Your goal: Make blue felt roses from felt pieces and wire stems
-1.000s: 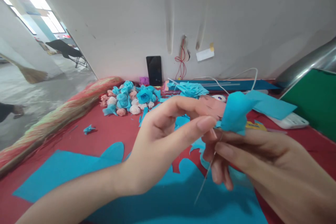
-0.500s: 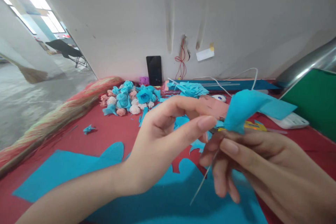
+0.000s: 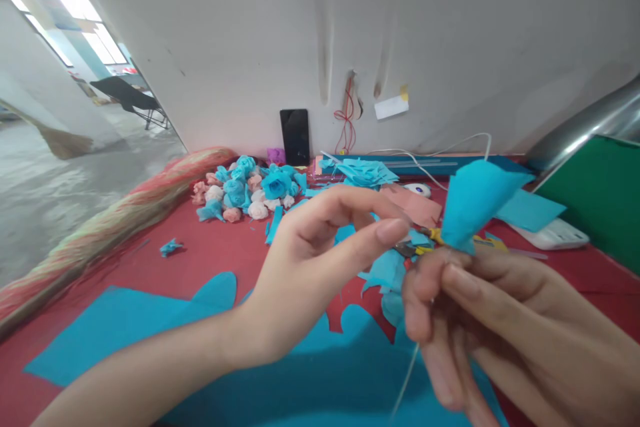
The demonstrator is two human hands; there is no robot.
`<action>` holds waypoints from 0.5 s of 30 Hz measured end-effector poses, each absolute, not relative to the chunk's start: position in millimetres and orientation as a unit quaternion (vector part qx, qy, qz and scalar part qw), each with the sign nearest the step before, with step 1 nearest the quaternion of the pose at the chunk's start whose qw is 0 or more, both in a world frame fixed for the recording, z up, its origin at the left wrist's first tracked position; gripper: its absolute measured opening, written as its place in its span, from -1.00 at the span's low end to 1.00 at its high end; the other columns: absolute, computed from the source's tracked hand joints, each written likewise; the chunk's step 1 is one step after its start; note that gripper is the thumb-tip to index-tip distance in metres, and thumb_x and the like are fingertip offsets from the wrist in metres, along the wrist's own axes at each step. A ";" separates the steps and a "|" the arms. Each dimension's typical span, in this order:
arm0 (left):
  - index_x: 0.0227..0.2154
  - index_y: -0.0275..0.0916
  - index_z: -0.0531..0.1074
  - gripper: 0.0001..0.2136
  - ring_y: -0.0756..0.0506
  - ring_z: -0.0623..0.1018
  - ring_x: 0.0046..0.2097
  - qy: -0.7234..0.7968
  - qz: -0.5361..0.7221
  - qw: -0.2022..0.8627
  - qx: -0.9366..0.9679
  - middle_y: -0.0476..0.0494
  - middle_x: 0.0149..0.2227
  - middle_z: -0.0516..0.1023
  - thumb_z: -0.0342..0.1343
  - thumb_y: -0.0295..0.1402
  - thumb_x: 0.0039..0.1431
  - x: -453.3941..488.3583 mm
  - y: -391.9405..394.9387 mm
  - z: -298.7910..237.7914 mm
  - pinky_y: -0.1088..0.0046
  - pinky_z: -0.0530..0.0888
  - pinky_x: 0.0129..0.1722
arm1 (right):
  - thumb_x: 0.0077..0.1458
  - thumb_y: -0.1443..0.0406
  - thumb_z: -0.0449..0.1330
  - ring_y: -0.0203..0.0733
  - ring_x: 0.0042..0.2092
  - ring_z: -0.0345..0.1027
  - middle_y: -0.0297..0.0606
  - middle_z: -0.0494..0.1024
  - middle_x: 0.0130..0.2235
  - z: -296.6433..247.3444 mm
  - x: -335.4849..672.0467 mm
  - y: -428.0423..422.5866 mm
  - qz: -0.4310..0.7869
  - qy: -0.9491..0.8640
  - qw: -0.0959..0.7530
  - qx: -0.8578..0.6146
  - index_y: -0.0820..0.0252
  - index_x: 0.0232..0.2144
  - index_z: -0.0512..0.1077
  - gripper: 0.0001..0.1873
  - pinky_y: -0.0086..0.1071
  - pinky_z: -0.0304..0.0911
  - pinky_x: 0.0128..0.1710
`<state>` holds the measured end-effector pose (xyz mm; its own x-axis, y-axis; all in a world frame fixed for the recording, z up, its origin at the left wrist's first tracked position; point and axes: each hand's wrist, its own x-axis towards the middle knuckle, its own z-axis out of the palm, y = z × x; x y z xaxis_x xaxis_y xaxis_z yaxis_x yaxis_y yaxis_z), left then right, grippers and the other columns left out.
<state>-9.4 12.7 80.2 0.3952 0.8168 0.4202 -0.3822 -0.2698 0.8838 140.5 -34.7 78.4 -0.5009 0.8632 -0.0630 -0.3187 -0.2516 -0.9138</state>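
Observation:
A blue crepe-paper flower [image 3: 475,203], rolled into a cone that flares at the top, stands tilted in my right hand [image 3: 485,307]. The thumb and fingers of that hand pinch its narrow base. Below them a thin pale stem [image 3: 407,377] hangs down to the left. My left hand [image 3: 305,267] is to the left of the flower and apart from it. Its thumb and index fingertips are brought together in a pinch; whatever is between them is too small to make out. Large blue paper sheets [image 3: 320,383] lie beneath both hands.
A pile of blue, pink and white paper flowers [image 3: 250,190] sits at the back left. Yellow-handled pliers [image 3: 417,250] and blue scraps lie behind my hands. A phone [image 3: 295,137] leans on the wall. Bundled fibre [image 3: 115,233] edges the red table; a green board [image 3: 595,200] stands right.
My right hand has moved a little right and turned, so the flower stands more upright and its stem hangs farther right. The left hand has hardly moved.

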 end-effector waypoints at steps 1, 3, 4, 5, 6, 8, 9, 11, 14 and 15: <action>-0.48 -0.14 0.45 -0.92 0.11 0.39 -0.44 0.183 0.520 0.573 0.607 0.09 -0.45 0.47 0.11 -0.41 0.08 -9.5 12.5 80.7 0.66 0.39 -0.42 | 0.10 0.11 0.09 -0.44 -0.59 0.40 -0.40 0.51 -0.57 77.9 140.3 -34.6 0.732 -0.457 0.409 -0.297 0.03 -0.48 0.51 -0.74 -0.75 0.27 -0.62; -0.49 -0.15 0.45 -0.92 0.09 0.40 -0.43 0.194 0.521 0.561 0.613 0.08 -0.42 0.50 0.12 -0.41 0.07 -9.7 12.1 82.1 0.63 0.39 -0.42 | 0.10 0.13 0.10 -0.43 -0.57 0.41 -0.41 0.50 -0.55 76.1 140.5 -34.5 0.726 -0.458 0.420 -0.294 0.02 -0.48 0.50 -0.77 -0.73 0.29 -0.62; -0.50 -0.16 0.45 -0.93 0.09 0.40 -0.43 0.201 0.522 0.555 0.616 0.07 -0.42 0.50 0.13 -0.41 0.06 -9.7 11.9 82.9 0.62 0.38 -0.43 | 0.09 0.13 0.11 -0.42 -0.56 0.41 -0.41 0.50 -0.54 74.9 140.7 -34.4 0.726 -0.458 0.423 -0.289 0.01 -0.48 0.50 -0.78 -0.73 0.29 -0.63; -0.51 -0.17 0.45 -0.93 0.08 0.41 -0.44 0.210 0.520 0.551 0.618 0.06 -0.44 0.50 0.13 -0.41 0.05 -9.6 11.9 83.7 0.61 0.38 -0.44 | 0.09 0.13 0.11 -0.42 -0.56 0.41 -0.41 0.50 -0.53 73.9 140.9 -34.2 0.727 -0.458 0.425 -0.286 0.00 -0.48 0.50 -0.78 -0.73 0.28 -0.65; -0.52 -0.18 0.44 -0.93 0.07 0.41 -0.45 0.216 0.516 0.550 0.620 0.05 -0.46 0.49 0.14 -0.42 0.04 -9.3 11.9 84.6 0.60 0.38 -0.46 | 0.09 0.13 0.11 -0.42 -0.57 0.41 -0.40 0.50 -0.53 73.1 141.1 -34.0 0.729 -0.459 0.420 -0.285 -0.01 -0.48 0.50 -0.78 -0.73 0.28 -0.65; -0.55 -0.21 0.43 -0.92 0.07 0.41 -0.50 0.227 0.503 0.552 0.625 0.04 -0.52 0.47 0.15 -0.44 0.02 -8.6 12.3 86.3 0.59 0.38 -0.51 | 0.09 0.12 0.11 -0.42 -0.58 0.40 -0.39 0.50 -0.55 72.7 140.7 -33.3 0.734 -0.460 0.410 -0.285 -0.01 -0.47 0.50 -0.78 -0.75 0.26 -0.64; -0.56 -0.22 0.44 -0.91 0.07 0.40 -0.53 0.234 0.497 0.552 0.628 0.04 -0.54 0.46 0.15 -0.44 0.01 -8.2 12.6 87.1 0.59 0.36 -0.54 | 0.09 0.11 0.11 -0.42 -0.58 0.40 -0.38 0.50 -0.56 73.0 140.3 -32.9 0.733 -0.458 0.410 -0.292 -0.02 -0.47 0.50 -0.77 -0.75 0.27 -0.63; -0.57 -0.23 0.46 -0.92 0.06 0.42 -0.53 0.245 0.485 0.550 0.634 0.03 -0.57 0.47 0.15 -0.45 0.00 -8.2 13.1 88.6 0.59 0.36 -0.57 | 0.08 0.11 0.12 -0.42 -0.58 0.40 -0.38 0.50 -0.57 74.2 139.3 -32.1 0.730 -0.461 0.410 -0.295 -0.02 -0.48 0.50 -0.78 -0.75 0.27 -0.62; -0.54 -0.23 0.52 -0.88 0.02 0.50 -0.43 0.245 0.464 0.554 0.646 0.00 -0.53 0.54 0.12 -0.43 0.04 -10.3 13.4 90.3 0.59 0.44 -0.47 | 0.08 0.10 0.11 -0.44 -0.56 0.41 -0.39 0.50 -0.56 75.1 139.1 -31.8 0.735 -0.456 0.410 -0.289 -0.04 -0.47 0.50 -0.79 -0.77 0.24 -0.63; -0.53 -0.23 0.53 -0.88 0.00 0.53 -0.40 0.241 0.454 0.558 0.652 0.00 -0.51 0.56 0.12 -0.41 0.05 -11.4 13.3 90.7 0.59 0.46 -0.44 | 0.08 0.10 0.12 -0.44 -0.56 0.41 -0.39 0.50 -0.55 75.0 139.3 -32.1 0.738 -0.456 0.408 -0.285 -0.05 -0.46 0.50 -0.79 -0.77 0.23 -0.63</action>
